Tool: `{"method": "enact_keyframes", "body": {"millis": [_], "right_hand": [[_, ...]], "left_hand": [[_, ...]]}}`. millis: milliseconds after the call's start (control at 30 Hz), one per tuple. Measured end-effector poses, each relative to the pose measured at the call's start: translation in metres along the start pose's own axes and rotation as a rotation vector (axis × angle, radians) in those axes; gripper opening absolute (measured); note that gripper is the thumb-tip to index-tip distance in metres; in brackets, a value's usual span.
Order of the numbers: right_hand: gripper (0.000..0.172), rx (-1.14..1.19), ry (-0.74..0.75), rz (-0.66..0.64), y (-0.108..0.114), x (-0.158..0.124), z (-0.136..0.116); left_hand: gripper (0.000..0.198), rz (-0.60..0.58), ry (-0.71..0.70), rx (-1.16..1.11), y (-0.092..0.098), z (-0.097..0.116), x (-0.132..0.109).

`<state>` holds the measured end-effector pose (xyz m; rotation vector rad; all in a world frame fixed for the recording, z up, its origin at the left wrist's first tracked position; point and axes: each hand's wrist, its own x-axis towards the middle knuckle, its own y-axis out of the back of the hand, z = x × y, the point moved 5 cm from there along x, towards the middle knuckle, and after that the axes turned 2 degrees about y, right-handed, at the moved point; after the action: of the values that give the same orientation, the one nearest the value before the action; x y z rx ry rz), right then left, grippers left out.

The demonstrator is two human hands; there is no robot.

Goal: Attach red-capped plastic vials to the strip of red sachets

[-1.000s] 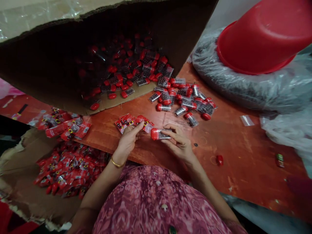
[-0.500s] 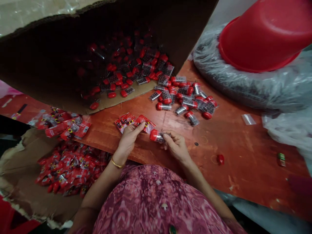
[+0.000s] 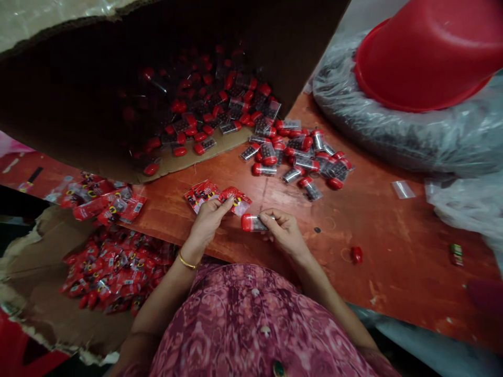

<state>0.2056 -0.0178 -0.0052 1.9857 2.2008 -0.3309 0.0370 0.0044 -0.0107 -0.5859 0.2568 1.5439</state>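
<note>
Between thumb and fingers of my left hand [image 3: 209,219] is a red printed card [image 3: 240,203], pinched at its near edge. More red printed cards [image 3: 202,192] lie on the table just beyond that hand. My right hand [image 3: 286,230] pinches the far end of a small red-ended, clear-wrapped item [image 3: 249,222] with dark contents. Its red end points left, toward the card, and the two are apart. Part of the wrapped end is hidden behind my fingers. Past my hands lies a loose pile of similar red-ended items [image 3: 301,152].
A tipped cardboard box [image 3: 231,142] holds many more such items. At the lower left, an open carton [image 3: 33,283] holds filled red packets [image 3: 113,272]; several packets [image 3: 113,204] lie on the table edge. A red bucket [image 3: 424,57] rests on a plastic-wrapped bundle [image 3: 393,131].
The item in my right hand has turned slightly and lies more level, its dark contents showing more. My left hand keeps its pinch on the card. The view has shifted a little.
</note>
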Motion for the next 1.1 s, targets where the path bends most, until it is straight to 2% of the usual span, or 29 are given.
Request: {"method": "enact_keyframes", "body": {"millis": [167,367,533,800,967,1100], "right_hand": [[0.038,-0.008,0.031,0.028,0.003,-0.002,-0.003],[0.035,-0.044,0.092,0.04,0.007,-0.007,-0.011],[0.031,-0.078,0.143,0.046,0.005,-0.01,-0.018],[0.037,-0.027,0.026,0.099,0.002,-0.005,-0.006],[0.036,0.005,0.086,0.153,-0.001,-0.005,-0.002],[0.033,-0.03,0.158,0.216,-0.006,-0.003,-0.004]], "left_hand": [[0.039,0.043,0.084,-0.137,-0.004,0.002,-0.002],[0.045,0.071,0.126,-0.131,-0.008,0.006,-0.006],[0.044,0.048,0.034,-0.06,-0.01,0.007,-0.006],[0.038,-0.001,-0.152,0.152,-0.006,0.008,-0.007],[0.033,-0.038,-0.146,-0.045,-0.018,0.001,-0.007],[0.032,0.021,-0.178,-0.15,-0.028,-0.003,-0.01]]}}
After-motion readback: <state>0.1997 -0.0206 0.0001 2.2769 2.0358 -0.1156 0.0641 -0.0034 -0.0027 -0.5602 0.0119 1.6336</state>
